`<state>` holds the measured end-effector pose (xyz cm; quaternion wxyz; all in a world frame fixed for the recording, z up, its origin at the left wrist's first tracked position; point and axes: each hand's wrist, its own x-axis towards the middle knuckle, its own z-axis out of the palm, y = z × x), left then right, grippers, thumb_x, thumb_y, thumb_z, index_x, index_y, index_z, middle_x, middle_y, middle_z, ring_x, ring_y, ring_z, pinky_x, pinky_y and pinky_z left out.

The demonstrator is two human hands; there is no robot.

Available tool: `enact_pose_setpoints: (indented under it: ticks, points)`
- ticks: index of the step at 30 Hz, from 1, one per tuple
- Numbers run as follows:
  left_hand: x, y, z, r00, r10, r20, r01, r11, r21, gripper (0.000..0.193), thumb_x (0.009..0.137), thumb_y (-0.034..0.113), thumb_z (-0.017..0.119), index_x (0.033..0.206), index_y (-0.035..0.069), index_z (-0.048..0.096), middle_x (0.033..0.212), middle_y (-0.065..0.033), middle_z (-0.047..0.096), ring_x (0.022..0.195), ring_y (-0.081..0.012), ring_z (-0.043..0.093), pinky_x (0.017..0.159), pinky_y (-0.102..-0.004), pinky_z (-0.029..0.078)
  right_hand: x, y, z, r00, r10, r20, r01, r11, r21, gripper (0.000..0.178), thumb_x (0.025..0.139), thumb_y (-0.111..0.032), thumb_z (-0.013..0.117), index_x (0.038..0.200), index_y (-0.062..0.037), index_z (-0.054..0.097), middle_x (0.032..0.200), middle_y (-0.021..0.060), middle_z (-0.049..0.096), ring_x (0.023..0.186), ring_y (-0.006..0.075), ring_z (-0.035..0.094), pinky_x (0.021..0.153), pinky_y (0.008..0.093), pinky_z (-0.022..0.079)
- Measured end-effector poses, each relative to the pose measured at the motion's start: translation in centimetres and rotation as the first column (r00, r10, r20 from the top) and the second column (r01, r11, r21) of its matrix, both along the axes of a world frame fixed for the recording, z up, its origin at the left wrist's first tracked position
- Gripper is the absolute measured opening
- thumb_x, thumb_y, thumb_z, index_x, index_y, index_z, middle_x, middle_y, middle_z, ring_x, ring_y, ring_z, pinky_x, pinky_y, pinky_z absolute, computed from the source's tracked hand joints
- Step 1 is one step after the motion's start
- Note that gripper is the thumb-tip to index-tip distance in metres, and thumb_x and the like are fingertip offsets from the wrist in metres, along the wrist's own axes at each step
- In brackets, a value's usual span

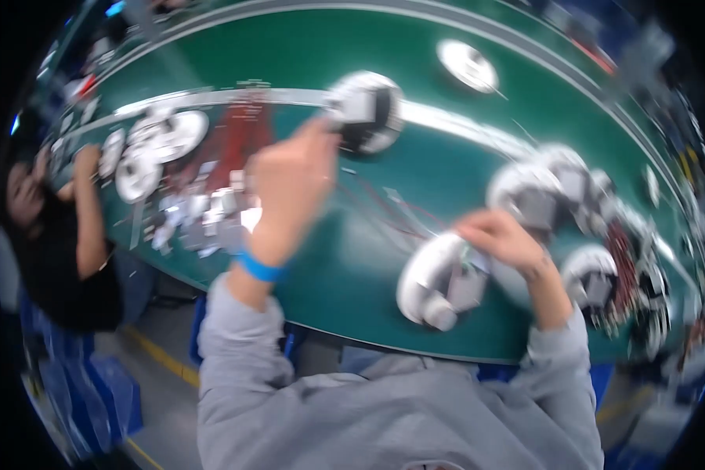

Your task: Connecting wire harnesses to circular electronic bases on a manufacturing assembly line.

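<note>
The picture is smeared by motion. My left hand [298, 168], with a blue band at its wrist, is closed at the near left edge of a round white-and-black housing [382, 106], over the pale strip along the table. My right hand [500, 239] has its fingers pinched at the upper right rim of a tilted round white housing [419, 274] near the front edge. A boxy grey part and a small white knob show on that housing's open side. Thin red wires [388, 207] lie on the table between my hands; their ends are blurred.
Small silvery parts [204, 211] and red-brown wires [243, 137] lie at the left beside white round parts [160, 145]. More white housings [525, 192] and a wire bundle [623, 270] crowd the right. A white disc [468, 66] lies farther back. A co-worker [66, 243] sits left.
</note>
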<state>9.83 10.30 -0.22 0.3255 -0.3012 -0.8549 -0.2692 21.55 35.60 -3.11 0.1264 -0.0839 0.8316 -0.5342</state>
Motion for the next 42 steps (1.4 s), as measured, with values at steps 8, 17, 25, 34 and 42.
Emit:
enact_pose_setpoints:
  ticks: [8,17,25,34,42]
  points:
    - [2.9,6.6,-4.1,0.349,-0.735,0.581,0.853,0.506,0.128,0.017,0.07,0.016,0.054,0.077,0.002,0.062,0.071,-0.0145,0.06,0.067,-0.029,0.057,0.062,-0.0366,0.045,2.2,-0.7,0.0,0.984,-0.139,0.108,0.138,0.99,0.018,0.015,0.081,-0.008,0.049,0.082,0.0041,0.059,0.07,0.001,0.055,0.063,0.0059,0.046,0.054,0.0189,0.036]
    - [0.2,3.0,-4.1,0.701,-0.562,0.438,0.658,0.747,-0.093,0.008,0.068,0.011,0.058,0.07,0.005,0.063,0.065,-0.0116,0.059,0.065,-0.0289,0.057,0.059,-0.0365,0.045,1.3,-0.6,-0.8,0.987,-0.105,0.12,0.124,0.978,-0.165,0.017,0.082,-0.007,0.047,0.077,0.0056,0.058,0.065,-0.0006,0.05,0.056,0.005,0.043,0.05,0.0185,0.033]
    - [1.5,4.4,-3.1,0.707,-0.686,0.173,0.681,0.726,0.094,0.026,0.071,0.012,0.057,0.093,0.0,0.053,0.095,-0.0115,0.055,0.089,-0.0292,0.051,0.076,-0.0377,0.041,2.6,-1.2,-2.2,0.97,-0.231,0.079,0.243,0.943,-0.225,0.017,0.085,-0.011,0.045,0.081,0.0021,0.054,0.067,-0.0012,0.052,0.059,0.0042,0.044,0.053,0.0177,0.036]
    - [5.7,6.0,-5.6,0.223,-0.884,0.412,0.727,0.432,0.534,0.024,0.078,0.015,0.045,0.093,-0.004,0.052,0.09,-0.0187,0.055,0.076,-0.0319,0.054,0.067,-0.0369,0.044,6.8,-3.0,-0.4,0.803,-0.339,-0.49,0.409,0.912,0.039,0.02,0.076,-0.003,0.044,0.095,0.0032,0.047,0.094,0.0119,0.046,0.079,0.0153,0.044,0.065,0.024,0.036]
    - [5.9,6.7,-7.0,0.201,-0.884,0.422,0.774,0.407,0.484,0.024,0.082,0.013,0.04,0.078,-0.004,0.055,0.069,-0.0171,0.056,0.064,-0.0318,0.054,0.057,-0.036,0.042,8.3,-2.6,0.1,0.801,-0.333,-0.497,0.426,0.901,0.083,0.015,0.066,0.008,0.053,0.081,0.0032,0.051,0.076,0.0089,0.045,0.063,0.0148,0.045,0.054,0.0208,0.036]
